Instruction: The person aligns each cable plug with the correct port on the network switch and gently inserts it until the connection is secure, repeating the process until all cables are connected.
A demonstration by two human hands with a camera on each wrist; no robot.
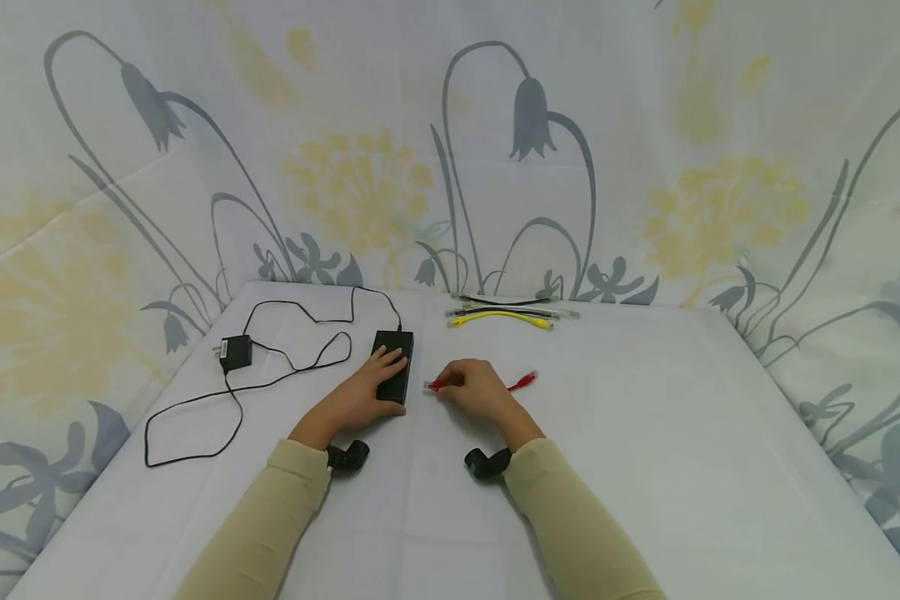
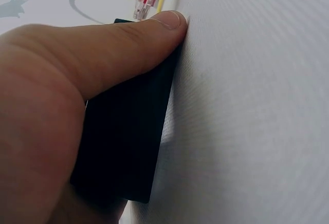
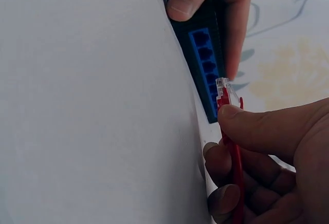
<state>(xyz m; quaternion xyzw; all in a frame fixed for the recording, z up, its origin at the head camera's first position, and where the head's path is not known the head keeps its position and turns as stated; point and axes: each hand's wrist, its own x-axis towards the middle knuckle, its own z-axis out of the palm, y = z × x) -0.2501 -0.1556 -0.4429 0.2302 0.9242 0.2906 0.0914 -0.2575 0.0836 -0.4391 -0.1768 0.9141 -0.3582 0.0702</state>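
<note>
A black network switch point(image 1: 397, 385) lies flat on the white table, left of the middle. My left hand point(image 1: 363, 387) grips it, fingers spread over its top and the thumb point(image 2: 149, 31) along its near end. In the right wrist view, its row of blue ports point(image 3: 208, 66) faces my right hand. That right hand point(image 1: 480, 392) pinches a short red Ethernet cable point(image 1: 523, 381) behind one plug, between thumb and fingers. The clear plug point(image 3: 223, 86) points at the switch, a small gap away from the ports in the head view. The cable's other plug rests on the table to the right.
At the table's back lie several short Ethernet cables, among them a yellow one point(image 1: 502, 312) and black ones. A black power adapter point(image 1: 236, 352) sits at the left; its thin cord loops over the table and runs to the switch's far end. A flowered cloth point(image 1: 390, 100) hangs behind.
</note>
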